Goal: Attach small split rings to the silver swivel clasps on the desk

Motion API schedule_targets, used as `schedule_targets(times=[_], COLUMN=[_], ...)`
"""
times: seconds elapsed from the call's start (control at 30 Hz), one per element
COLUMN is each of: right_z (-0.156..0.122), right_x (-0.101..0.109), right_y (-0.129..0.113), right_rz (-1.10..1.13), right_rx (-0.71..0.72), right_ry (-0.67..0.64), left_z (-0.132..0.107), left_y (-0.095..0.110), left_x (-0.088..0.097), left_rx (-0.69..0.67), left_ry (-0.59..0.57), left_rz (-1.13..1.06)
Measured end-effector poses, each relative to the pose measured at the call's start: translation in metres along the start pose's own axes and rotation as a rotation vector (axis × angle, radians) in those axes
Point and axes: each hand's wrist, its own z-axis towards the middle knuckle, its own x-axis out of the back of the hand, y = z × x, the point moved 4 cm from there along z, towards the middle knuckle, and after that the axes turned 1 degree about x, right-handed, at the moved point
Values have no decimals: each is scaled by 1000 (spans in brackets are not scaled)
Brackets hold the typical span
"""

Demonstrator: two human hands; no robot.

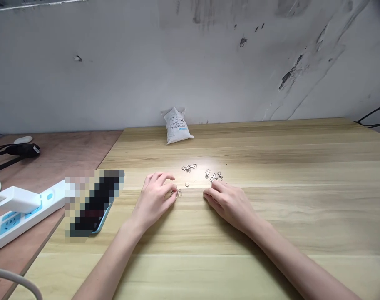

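Note:
My left hand [155, 196] is at the small metal rings [180, 192], its thumb and index finger closed together on one of them, with the other fingers raised. One loose ring [187, 184] lies just beyond, on the wooden table. My right hand [229, 204] rests on the table with its fingers curled and thumb against them; whatever is between its fingertips is hidden. Directly beyond those fingers lie several silver lobster clasps [215, 176]. Another small cluster of clasps [189, 168] sits farther back, between the two hands.
A white plastic package [177, 127] with a label stands near the wall. To the left lie a phone [98, 204], partly blurred, and a white power strip [49, 200] with a charger [16, 199] plugged in. A black cable [26, 150] crosses the brown side surface.

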Motion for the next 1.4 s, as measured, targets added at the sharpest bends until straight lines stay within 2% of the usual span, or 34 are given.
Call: schedule_targets(times=[0.13, 0.23, 0.37, 0.43, 0.53, 0.7, 0.83, 1.03, 1.17, 1.27, 1.33, 1.4], right_z=[0, 2, 3, 2, 0, 0, 0, 0, -1, 0, 0, 1], right_x=[1, 4, 6, 7, 10, 11, 7, 0, 0, 1, 1, 1], right_y=[2, 2, 8, 11, 13, 10, 7, 9, 11, 11, 11, 12], right_rz=[-20, -3, 45, 70, 94, 85, 98, 115, 142, 166, 188, 205], right_rx=[-26, -46, -92, -105, -109, -72, -87, -134, -145, -153, -161, -169], right_ry=[66, 82, 52, 56, 80, 109, 101, 61, 52, 45, 37, 33], left_z=[3, 10, 13, 8, -5, -21, -22, -15, -1, 24, 43, 58], left_y=[-5, 3, 28, 31, 26, 18, 17, 19, 10, 0, -5, -6], left_x=[0, -6, -28, -34, -32, -22, -20, -20, -22, -27, -30, -35], left_rx=[54, 71, -128, -129, -79, -76, -45, -79, -63, -18, 15, -11], left_ry=[-14, 13, -134, -170, -184, -259, -222, -172, -89, -19, 22, 10], left_rz=[-42, -53, 39, 61, 53, 15, 32, 14, -21, -35, 39, 59])
